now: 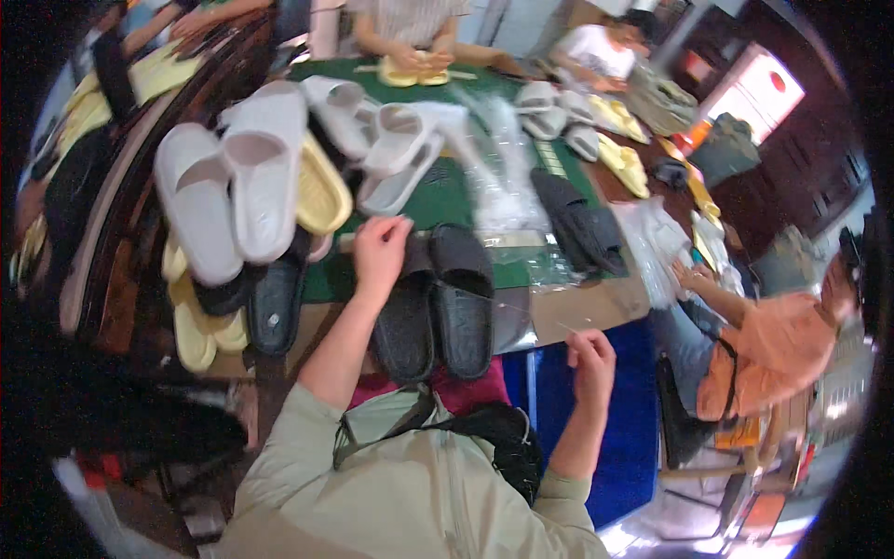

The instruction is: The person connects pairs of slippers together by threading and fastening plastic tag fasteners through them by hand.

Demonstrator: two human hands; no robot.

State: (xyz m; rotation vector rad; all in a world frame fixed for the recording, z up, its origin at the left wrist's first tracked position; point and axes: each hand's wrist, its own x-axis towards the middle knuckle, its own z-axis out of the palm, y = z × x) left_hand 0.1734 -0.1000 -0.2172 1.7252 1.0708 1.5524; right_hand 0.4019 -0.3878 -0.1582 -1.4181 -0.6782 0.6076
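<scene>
The left hand (377, 261) has curled, closed fingers while the right hand (590, 361) pinches, seemingly tensioning a faint thread (503, 305) over paired dark slippers (463, 331).

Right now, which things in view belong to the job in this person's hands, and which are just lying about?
Apparently in use:
dark slipper pair in front, near the left fingers
thin strand reaching toward the right fingers

Apparently lying about:
grey slippers
yellow slipper beside them
black slipper below them
clear plastic
</scene>
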